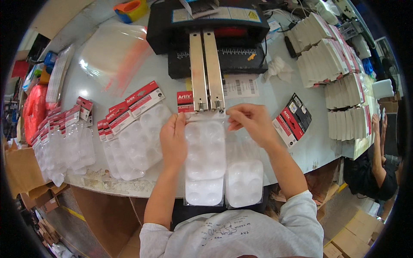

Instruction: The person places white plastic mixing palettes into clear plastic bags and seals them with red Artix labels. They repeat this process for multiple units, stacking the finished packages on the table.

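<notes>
A white plastic palette with round wells lies in a clear bag in front of me, its top edge at the tips of the stapling machine's two metal arms. My left hand is closed on the bag's upper left corner, thumb on top. At the upper right corner my right hand has its fingers bent in a pinch; what lies between them is hard to make out. A red header card shows beside the metal arms. More bagged palettes lie under and beside this one, at the table's front edge.
Carded palette packs and another pile of them lie to the left. Clear bags are behind. A dark and red card lies to the right, near stacked folded cards. Another person's hands show at far right.
</notes>
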Available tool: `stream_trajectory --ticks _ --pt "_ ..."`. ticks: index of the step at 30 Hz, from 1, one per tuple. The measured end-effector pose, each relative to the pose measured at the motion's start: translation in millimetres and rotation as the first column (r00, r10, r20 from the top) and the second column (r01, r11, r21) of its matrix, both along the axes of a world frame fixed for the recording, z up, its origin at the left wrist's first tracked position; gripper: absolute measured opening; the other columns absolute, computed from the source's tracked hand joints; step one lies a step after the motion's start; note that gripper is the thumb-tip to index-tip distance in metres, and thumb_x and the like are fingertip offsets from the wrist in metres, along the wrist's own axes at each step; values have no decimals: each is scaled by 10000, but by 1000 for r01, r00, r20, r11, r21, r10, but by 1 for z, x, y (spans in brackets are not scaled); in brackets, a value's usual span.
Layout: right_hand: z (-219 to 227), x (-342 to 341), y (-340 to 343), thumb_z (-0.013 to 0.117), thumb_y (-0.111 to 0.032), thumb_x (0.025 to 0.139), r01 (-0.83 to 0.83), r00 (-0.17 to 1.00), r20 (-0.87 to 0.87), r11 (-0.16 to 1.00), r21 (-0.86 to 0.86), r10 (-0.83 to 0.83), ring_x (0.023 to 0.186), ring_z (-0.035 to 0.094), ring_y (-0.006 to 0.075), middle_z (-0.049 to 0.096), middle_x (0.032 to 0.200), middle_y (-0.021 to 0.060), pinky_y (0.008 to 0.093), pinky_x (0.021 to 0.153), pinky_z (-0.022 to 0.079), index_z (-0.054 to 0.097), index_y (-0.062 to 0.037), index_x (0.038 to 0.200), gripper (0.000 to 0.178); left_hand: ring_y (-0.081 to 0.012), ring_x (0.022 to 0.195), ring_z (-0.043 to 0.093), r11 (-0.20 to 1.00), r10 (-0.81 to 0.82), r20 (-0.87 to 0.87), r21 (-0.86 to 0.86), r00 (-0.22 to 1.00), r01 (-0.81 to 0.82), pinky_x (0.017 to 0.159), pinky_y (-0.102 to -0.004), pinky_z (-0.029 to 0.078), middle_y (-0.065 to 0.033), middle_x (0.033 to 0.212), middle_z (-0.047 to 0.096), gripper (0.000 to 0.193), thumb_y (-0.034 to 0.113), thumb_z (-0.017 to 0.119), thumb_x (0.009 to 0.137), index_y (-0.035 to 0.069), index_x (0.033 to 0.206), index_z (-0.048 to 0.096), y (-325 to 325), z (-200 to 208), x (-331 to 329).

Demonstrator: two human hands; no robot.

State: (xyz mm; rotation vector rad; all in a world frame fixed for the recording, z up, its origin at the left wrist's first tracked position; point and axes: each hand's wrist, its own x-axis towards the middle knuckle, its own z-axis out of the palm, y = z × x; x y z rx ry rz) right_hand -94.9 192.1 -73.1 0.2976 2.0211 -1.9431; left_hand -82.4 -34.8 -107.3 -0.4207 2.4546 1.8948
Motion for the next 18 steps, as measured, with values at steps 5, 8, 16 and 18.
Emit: stream_trajectory --ticks 5,8,16,18 --pt "13 28 89 798 -355 644 304 946 -322 464 832 -43 1100 552 277 576 1161 198 362 886 423 480 63 1223 781 -202 915 583 899 240 59 -392 969 -198 806 -318 439 -155 982 634 333 275 532 900 -6 1060 611 -81 51 -17" --pt "-20 49 120 813 -457 563 179 973 -206 224 958 105 1281 382 322 412 1354 229 426 990 315 317 41 1357 1061 -345 1239 379 474 -83 -165 -874 983 -107 997 -390 328 -217 1337 398 580 343 585 854 42 1318 409 -74 31 -6" --pt "-27 57 116 751 -467 645 171 971 -209 271 947 116 1327 302 338 349 1401 227 443 1021 240 273 20 1382 1005 -339 1362 206 245 -225 124 -953 967 179 1062 -474 202 -177 1460 255 672 338 623 817 87 1377 351 -84 3 12" --pt "-21 58 112 745 -462 655 179 971 -215 280 943 103 1316 324 325 375 1386 219 435 1005 253 286 8 1379 978 -338 1346 238 290 -269 -43 -956 962 38 1040 -463 227 -168 1446 289 632 318 618 823 93 1361 373 -94 16 19"
